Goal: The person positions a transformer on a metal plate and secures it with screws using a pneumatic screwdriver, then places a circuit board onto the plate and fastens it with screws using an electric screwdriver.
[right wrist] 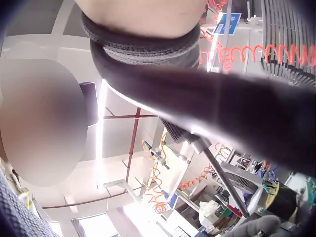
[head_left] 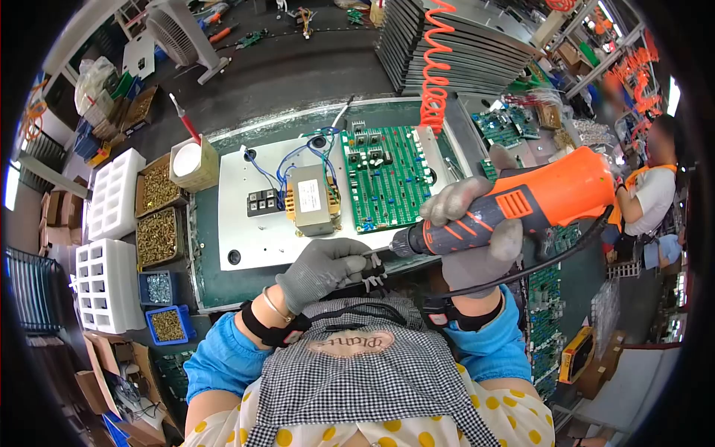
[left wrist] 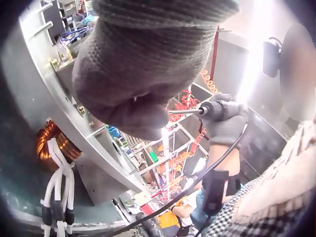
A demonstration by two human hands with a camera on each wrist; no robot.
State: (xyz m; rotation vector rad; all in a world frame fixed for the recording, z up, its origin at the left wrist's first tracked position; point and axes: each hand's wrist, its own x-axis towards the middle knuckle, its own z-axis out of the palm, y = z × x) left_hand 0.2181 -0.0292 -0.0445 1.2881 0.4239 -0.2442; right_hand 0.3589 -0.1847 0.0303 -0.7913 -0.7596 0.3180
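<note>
My gloved right hand (head_left: 477, 268) grips an orange and dark grey electric screwdriver (head_left: 562, 186), fingers wrapped round its body. Its slim metal bit (right wrist: 227, 182) points left toward my gloved left hand (head_left: 320, 272). There the curled fingertips pinch a small metal piece, mostly hidden, right at the bit's tip. Both hands are at the near edge of a white metal plate (head_left: 261, 160). On the plate are a transformer (head_left: 313, 197), a green circuit board (head_left: 387, 175) and a black terminal block (head_left: 264, 203). White-sleeved leads (left wrist: 58, 173) rise from a copper coil (left wrist: 49, 143) below the left hand.
Bins of brass fasteners (head_left: 158, 237) and white foam trays (head_left: 112, 287) stand at left, beside blue boxes (head_left: 170, 325). An orange coiled hose (head_left: 436, 74) hangs behind the board. Metal panels (head_left: 454, 52) are stacked at the back. Another person (head_left: 652, 194) is at far right.
</note>
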